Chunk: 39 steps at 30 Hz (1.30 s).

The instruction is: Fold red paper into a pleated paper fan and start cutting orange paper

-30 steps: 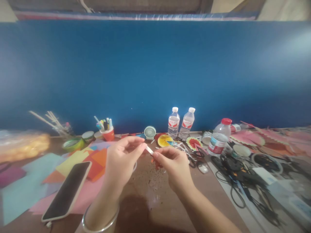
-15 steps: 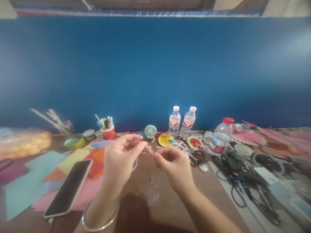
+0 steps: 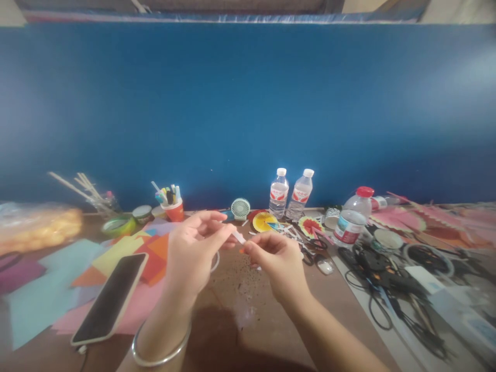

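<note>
Your left hand (image 3: 196,253) and right hand (image 3: 277,261) both pinched on small white strip (image 3: 239,237) — held between them, above brown table (image 3: 248,310). Phone (image 3: 110,297) lies left on coloured paper (image 3: 127,258); 2 water bottles (image 3: 289,194) stand behind.

The light is dim and soft, coming from above and ahead of me. The blue panel (image 3: 248,103) is palest at its upper right and darkens toward its base. My arms throw a broad shadow on the tabletop (image 3: 232,289) below my wrists. My left hand (image 3: 194,253) and right hand (image 3: 277,261) look fairly sharp, but the white strip (image 3: 239,237) pinched in my left is soft. Both side edges smear, and the panel's top line bows.
</note>
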### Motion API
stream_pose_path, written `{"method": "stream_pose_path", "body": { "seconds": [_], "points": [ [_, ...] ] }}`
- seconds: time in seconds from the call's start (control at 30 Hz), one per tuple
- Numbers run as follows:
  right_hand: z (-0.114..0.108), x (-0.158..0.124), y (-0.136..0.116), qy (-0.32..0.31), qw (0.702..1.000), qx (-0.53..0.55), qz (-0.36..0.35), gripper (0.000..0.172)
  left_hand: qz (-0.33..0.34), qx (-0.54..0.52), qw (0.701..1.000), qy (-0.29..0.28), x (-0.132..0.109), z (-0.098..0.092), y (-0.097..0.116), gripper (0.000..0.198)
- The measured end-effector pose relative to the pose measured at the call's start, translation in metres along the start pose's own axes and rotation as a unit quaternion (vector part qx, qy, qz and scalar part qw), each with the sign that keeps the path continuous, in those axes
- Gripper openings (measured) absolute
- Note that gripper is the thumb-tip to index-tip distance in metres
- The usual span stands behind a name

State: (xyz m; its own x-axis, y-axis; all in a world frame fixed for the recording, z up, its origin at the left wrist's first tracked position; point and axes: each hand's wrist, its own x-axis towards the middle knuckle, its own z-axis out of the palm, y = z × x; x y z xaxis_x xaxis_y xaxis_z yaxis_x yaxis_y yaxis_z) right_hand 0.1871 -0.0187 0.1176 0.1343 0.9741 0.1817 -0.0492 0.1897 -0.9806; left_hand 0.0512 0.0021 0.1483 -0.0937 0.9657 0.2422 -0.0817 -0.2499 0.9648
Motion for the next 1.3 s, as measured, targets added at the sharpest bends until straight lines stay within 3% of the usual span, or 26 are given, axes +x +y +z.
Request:
{"method": "stream_pose_path", "body": {
  "seconds": [0.2, 0.4, 0.7, 0.97, 1.1, 1.3],
  "points": [
    [0.002, 0.001, 0.007, -0.031, 0.989, 0.142, 0.031, 0.017, 0.007, 0.062, 0.997, -0.053, 0.000, 0.003, 0.002, 0.033],
    [0.003, 0.002, 0.008, -0.023, 0.988, 0.154, 0.020, 0.017, 0.016, 0.158, 0.986, -0.054, -0.004, 0.006, 0.007, 0.028],
    [0.004, 0.000, 0.005, 0.005, 0.994, 0.106, -0.004, 0.015, 0.027, 0.108, 0.994, 0.011, -0.008, 0.014, 0.001, 0.030],
    [0.004, -0.001, 0.000, 0.000, 0.994, 0.113, -0.005, 0.015, 0.013, 0.045, 0.999, 0.014, -0.008, 0.016, -0.005, 0.031],
    [0.004, 0.001, 0.001, -0.028, 0.979, 0.198, 0.033, 0.014, 0.016, 0.064, 0.998, -0.013, -0.006, 0.014, -0.003, 0.032],
    [0.004, 0.002, 0.000, -0.042, 0.934, 0.335, 0.115, 0.013, -0.005, 0.126, 0.986, -0.109, -0.001, 0.010, -0.002, 0.023]
  ]
}}
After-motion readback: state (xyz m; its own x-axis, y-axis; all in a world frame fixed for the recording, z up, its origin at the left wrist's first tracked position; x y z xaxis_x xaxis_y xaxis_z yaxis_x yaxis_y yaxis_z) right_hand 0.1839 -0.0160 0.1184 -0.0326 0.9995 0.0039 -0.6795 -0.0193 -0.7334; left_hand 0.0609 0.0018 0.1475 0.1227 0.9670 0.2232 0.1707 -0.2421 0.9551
